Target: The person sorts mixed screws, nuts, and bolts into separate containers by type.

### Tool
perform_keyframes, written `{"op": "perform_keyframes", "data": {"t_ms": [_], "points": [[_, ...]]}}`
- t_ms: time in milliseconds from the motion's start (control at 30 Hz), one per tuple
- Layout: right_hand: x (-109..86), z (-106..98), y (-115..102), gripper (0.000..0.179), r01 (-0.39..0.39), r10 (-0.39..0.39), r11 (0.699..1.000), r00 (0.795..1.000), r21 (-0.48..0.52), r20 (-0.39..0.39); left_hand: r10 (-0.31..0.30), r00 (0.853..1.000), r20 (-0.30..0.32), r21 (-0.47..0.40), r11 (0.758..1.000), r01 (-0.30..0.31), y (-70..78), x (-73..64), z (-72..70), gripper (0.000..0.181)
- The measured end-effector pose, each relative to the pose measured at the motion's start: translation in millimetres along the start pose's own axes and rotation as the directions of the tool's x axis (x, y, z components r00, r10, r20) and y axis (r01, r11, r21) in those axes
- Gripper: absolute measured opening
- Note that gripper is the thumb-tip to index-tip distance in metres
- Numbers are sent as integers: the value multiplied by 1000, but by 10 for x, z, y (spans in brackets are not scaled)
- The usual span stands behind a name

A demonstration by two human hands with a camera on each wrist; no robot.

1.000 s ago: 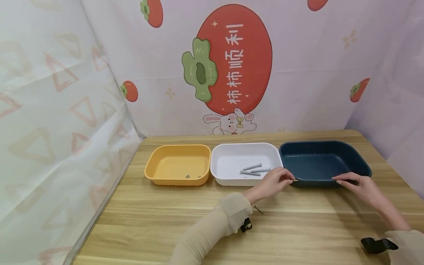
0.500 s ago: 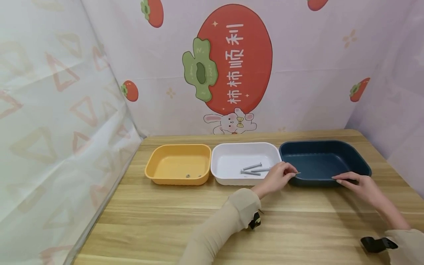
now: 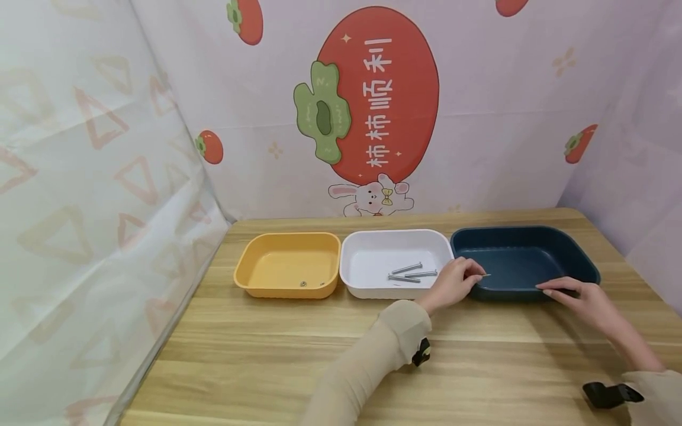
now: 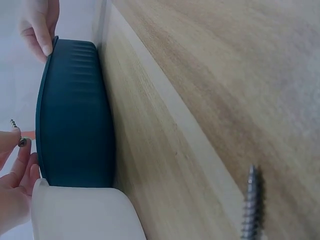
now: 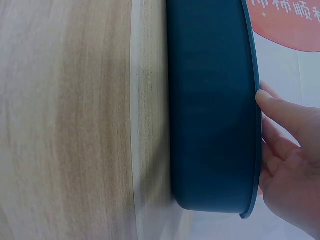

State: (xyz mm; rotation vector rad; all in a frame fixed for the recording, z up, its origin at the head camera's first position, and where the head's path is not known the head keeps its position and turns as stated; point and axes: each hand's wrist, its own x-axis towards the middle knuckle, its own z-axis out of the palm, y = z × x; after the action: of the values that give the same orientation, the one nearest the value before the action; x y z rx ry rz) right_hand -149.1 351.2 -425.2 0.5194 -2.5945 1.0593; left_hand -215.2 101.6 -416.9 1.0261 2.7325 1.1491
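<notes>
My left hand [image 3: 453,285] pinches a small screw [image 4: 22,142] between thumb and fingertips, over the near left corner of the dark blue tray [image 3: 511,290]. The screw's head and threaded tip both show in the left wrist view. My right hand [image 3: 583,302] grips the same tray's front rim farther right, thumb outside and fingers inside, as the right wrist view shows [image 5: 290,135]. A second screw [image 4: 251,202] lies on the table near my left wrist; in the head view the left arm hides it.
A white tray [image 3: 367,292] touching the blue one holds several long silver bolts [image 3: 405,278]. Left of it stands a yellow tray [image 3: 282,292] with a few small nuts [image 3: 303,284]. Patterned cloth hangs behind the wooden table [image 3: 240,349].
My left hand has moved right and slightly up with the screw, from the blue tray's front rim to just over its inside. The right hand keeps its place on the rim.
</notes>
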Motion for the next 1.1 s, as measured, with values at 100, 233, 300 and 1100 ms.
{"op": "perform_keyframes", "data": {"t_ms": [100,233,300,1100], "points": [[3,-7,1,15,-4,4,1000,1000,-2,1,2,1000,4,30,1000,-3,12,23,12,12],[-1,-8,4,15,-4,4,1000,1000,1,2,17,1000,8,69,997,-17,38,49,24,13],[2,-10,5,15,-3,3,1000,1000,-1,3,27,1000,2,92,995,-27,49,63,29,12],[19,-11,-3,14,-14,14,1000,1000,-17,7,70,993,98,-67,996,-64,-44,-53,-141,19]]}}
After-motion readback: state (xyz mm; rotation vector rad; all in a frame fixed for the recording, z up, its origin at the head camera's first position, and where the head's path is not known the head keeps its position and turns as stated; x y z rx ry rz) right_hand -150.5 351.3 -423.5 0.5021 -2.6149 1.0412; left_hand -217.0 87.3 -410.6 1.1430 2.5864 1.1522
